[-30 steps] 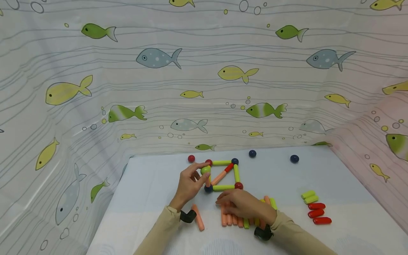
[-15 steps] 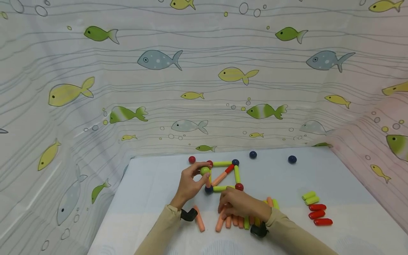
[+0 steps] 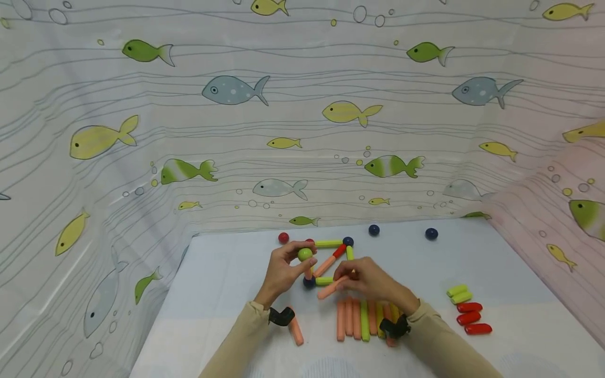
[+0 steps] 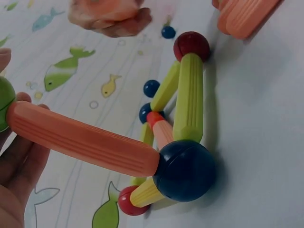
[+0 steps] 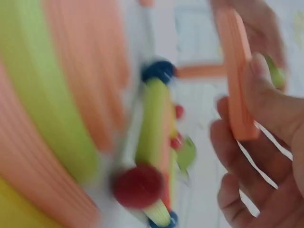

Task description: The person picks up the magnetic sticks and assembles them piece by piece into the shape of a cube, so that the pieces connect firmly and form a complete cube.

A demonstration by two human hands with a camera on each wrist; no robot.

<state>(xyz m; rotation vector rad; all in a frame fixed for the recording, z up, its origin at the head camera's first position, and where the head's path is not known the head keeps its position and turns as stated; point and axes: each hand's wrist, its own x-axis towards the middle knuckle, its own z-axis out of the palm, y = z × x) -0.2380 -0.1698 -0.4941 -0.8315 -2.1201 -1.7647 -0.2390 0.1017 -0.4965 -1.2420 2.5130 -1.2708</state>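
Observation:
My left hand (image 3: 281,272) holds a green ball (image 3: 305,254) between thumb and fingers. An orange ribbed stick (image 4: 85,138) runs from that ball down to a dark blue ball (image 4: 186,171) at a corner of a flat square. The square has yellow-green sticks (image 4: 190,97) for sides, red and blue corner balls, and a red-and-orange diagonal (image 3: 331,262). Just right of the left hand, my right hand (image 3: 367,279) pinches a loose orange stick (image 5: 236,78), raised over the near side of the square. Its front right corner is hidden behind that hand in the head view.
A row of orange and yellow-green sticks (image 3: 356,319) lies under my right forearm. One orange stick (image 3: 295,329) is by the left wrist. Red pieces (image 3: 469,318) and short green ones (image 3: 457,290) lie right; loose blue balls (image 3: 431,234) and a red ball (image 3: 283,238) sit at the back.
My right hand has picked an orange stick from the left end of the row and lifted it up toward the square. The left hand stays in place on the green ball.

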